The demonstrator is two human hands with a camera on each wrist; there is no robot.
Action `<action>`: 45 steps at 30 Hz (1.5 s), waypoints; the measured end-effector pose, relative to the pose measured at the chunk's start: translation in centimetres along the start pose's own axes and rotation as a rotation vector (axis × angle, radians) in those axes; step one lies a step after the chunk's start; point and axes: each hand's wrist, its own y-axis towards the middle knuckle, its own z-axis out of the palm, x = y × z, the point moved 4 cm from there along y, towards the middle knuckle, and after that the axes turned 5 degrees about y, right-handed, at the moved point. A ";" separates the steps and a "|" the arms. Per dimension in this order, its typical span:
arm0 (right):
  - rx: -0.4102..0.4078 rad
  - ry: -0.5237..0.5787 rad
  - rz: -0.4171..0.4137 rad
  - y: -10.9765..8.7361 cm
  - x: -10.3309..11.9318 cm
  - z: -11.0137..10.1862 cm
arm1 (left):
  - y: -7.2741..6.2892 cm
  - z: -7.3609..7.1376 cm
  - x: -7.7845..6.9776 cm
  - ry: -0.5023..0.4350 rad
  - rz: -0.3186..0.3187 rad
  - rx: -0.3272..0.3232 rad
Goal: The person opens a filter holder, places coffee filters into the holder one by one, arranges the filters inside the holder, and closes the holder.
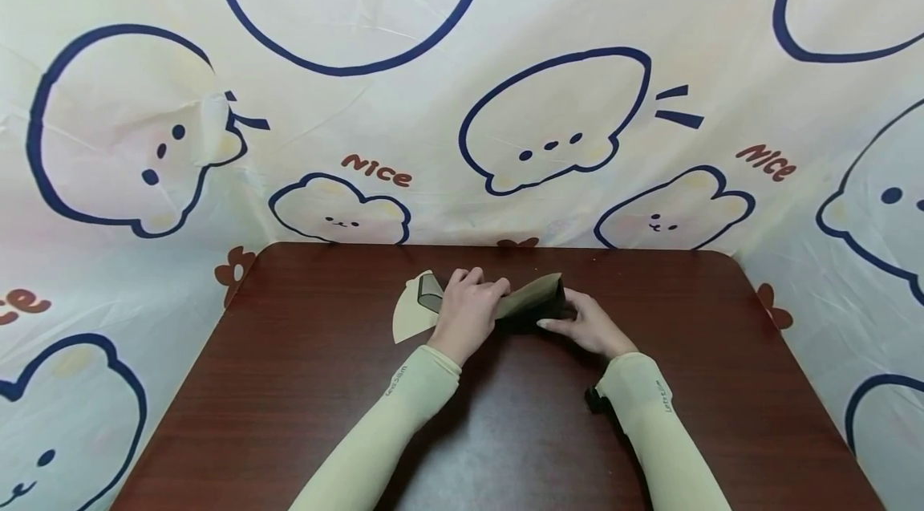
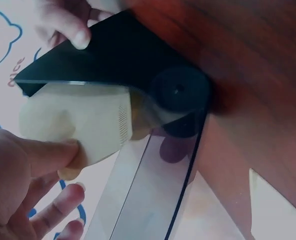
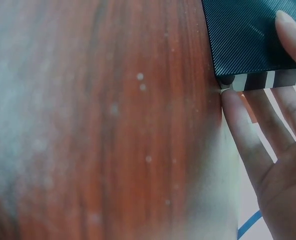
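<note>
My left hand [image 1: 469, 314] pinches a stack of pale coffee filter papers [image 2: 72, 112] between thumb and forefinger; other fingers stay loose. One end of the papers, with a crimped edge, lies within the mouth of a black filter paper case [image 2: 107, 52]. A clear lid [image 2: 142, 195] swings out from the round hinge of the case. On the other side, my right hand [image 1: 588, 326] holds the case, thumb on its ribbed black face [image 3: 253, 40] and fingers underneath. Left of my left hand, a fan-shaped filter paper [image 1: 411, 318] lies on the table, partly under the lid.
The dark brown wooden table [image 1: 303, 383] reaches to a patterned cloth backdrop [image 1: 433, 110] just behind the hands. More cloth hangs along the left and right sides. A black wrist strap piece [image 1: 595, 400] sits at the right sleeve.
</note>
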 end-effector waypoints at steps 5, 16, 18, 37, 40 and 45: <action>-0.006 0.024 0.006 0.3 -0.1 0.0 | -0.1 0.0 0.3 -0.019 0.005 0.068; -0.008 0.031 0.019 0.3 -0.1 0.1 | 0.2 -0.6 0.4 0.040 0.026 0.135; -0.005 0.026 0.029 0.2 -0.1 0.2 | 0.2 -0.5 0.4 0.025 0.023 0.142; 0.009 0.026 0.020 0.0 -0.1 0.1 | 1.2 0.3 0.6 -0.156 -0.044 0.100; 0.011 0.026 0.023 0.1 -0.1 0.1 | 1.1 0.5 0.5 -0.190 -0.048 0.085; 0.006 0.039 0.032 0.2 -0.1 0.0 | 1.0 1.0 0.2 -0.139 -0.029 0.002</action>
